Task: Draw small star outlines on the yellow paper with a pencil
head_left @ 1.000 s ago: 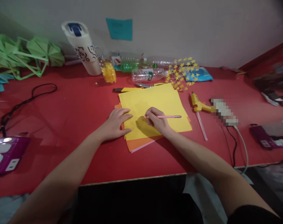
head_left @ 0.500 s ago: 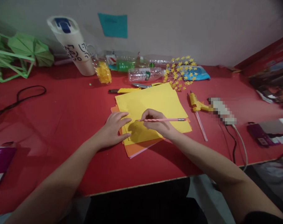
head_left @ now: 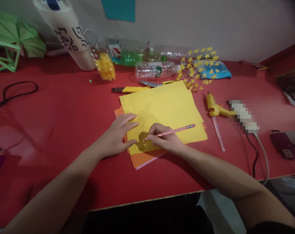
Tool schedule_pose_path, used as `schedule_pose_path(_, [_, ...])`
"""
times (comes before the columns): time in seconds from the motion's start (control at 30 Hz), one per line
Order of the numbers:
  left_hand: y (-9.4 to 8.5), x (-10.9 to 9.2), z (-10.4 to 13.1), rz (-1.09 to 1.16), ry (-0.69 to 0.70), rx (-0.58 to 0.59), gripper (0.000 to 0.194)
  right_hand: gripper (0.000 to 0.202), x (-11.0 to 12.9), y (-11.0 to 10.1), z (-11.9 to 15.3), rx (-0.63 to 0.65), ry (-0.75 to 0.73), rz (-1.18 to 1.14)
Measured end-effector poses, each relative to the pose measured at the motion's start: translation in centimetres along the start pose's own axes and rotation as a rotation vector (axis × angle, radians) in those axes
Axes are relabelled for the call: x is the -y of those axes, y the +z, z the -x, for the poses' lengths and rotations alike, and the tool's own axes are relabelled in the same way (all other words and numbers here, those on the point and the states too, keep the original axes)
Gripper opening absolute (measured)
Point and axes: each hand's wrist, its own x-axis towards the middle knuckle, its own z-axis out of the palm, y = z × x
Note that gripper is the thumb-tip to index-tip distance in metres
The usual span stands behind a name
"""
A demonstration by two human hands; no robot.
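My right hand [head_left: 165, 138] is closed around a pink pencil [head_left: 178, 129] with an eraser end. Its tip points down at a yellow sheet of paper [head_left: 166, 107], near the lower left part, where faint marks show. My left hand [head_left: 120, 133] lies with fingers spread over the left edge of that sheet and holds nothing. Under the yellow paper, orange sheets [head_left: 140, 160] stick out at the left and bottom, with a thin pink edge below. A yellow utility knife [head_left: 135, 89] and scissors [head_left: 151, 84] lie just behind the stack, the scissors' handle partly covered.
Right of the paper lies a yellow glue gun [head_left: 214, 107] with a clear glue stick, beside a power strip [head_left: 244, 117]. Along the wall are a white tumbler [head_left: 74, 39], a bottle with yellow pieces [head_left: 105, 66], plastic bottles [head_left: 157, 70] and yellow stars [head_left: 192, 70].
My right hand has shifted down the sheet, and the pencil now slants more, its eraser end raised. My left hand stays at the paper's left edge. The whole view has shifted slightly.
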Motion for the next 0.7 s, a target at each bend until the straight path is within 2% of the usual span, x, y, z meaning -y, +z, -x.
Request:
schedule_pose_path(0.13, [0.0,-0.1,-0.1,0.007,0.002,0.008,0.042,0.015,0.3,-0.1,0.1,-0.028,-0.004,0.020])
schedule_pose_path(0.37, [-0.2,-0.8,-0.1,0.002,-0.029,0.043,0.045,0.002,0.9,-0.4,0.2,0.112,-0.078,0.145])
schedule_pose_path(0.53, [-0.3,-1.2,0.0,0.011,-0.050,0.082,0.047,0.007,0.4,-0.1,0.4,0.044,-0.078,0.168])
schedule_pose_path(0.7, [0.0,-1.2,-0.1,0.006,-0.073,0.070,0.054,0.006,0.2,-0.5,0.5,0.004,-0.057,0.181])
